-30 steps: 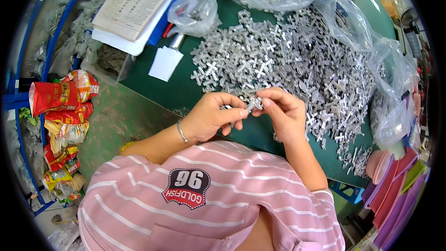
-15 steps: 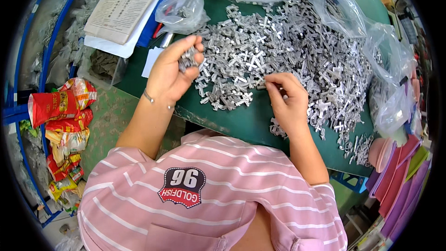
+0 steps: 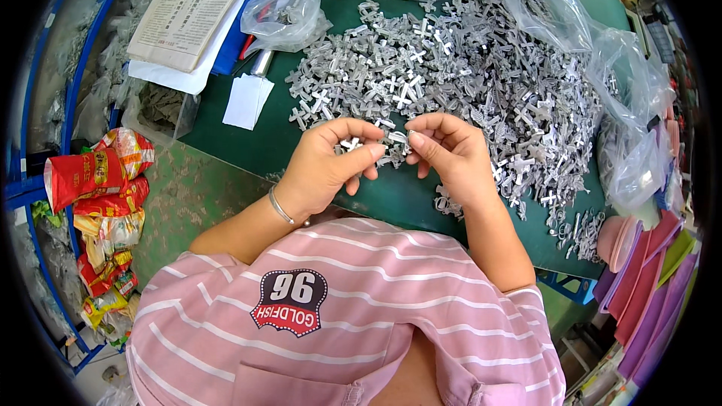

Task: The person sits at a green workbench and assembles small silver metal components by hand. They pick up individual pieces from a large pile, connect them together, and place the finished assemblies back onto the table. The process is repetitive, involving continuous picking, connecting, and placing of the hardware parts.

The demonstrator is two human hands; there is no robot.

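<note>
A wide heap of small silver-grey metal charms [image 3: 481, 68], many of them cross-shaped, covers the green table [image 3: 229, 146]. At the heap's near edge, my left hand [image 3: 323, 162] is curled closed around several cross charms [image 3: 350, 144], some showing between thumb and fingers. Close on its right, my right hand [image 3: 457, 156] pinches with thumb and index finger at a small silver charm [image 3: 411, 134], mostly hidden by the fingertips. The hands face each other a little apart, with loose charms lying behind the gap.
Clear plastic bags [image 3: 282, 15] stand around the heap, at the back and right. White paper slips [image 3: 248, 100] and a printed sheet [image 3: 199, 7] lie to the left. A smaller cluster of metal pieces [image 3: 583, 237] sits near the right edge, by pink containers [image 3: 617, 240].
My left hand has come right and nearer with its handful of charms, uncovering the paper slips. My right hand has shifted slightly left, so both hands now nearly meet.
</note>
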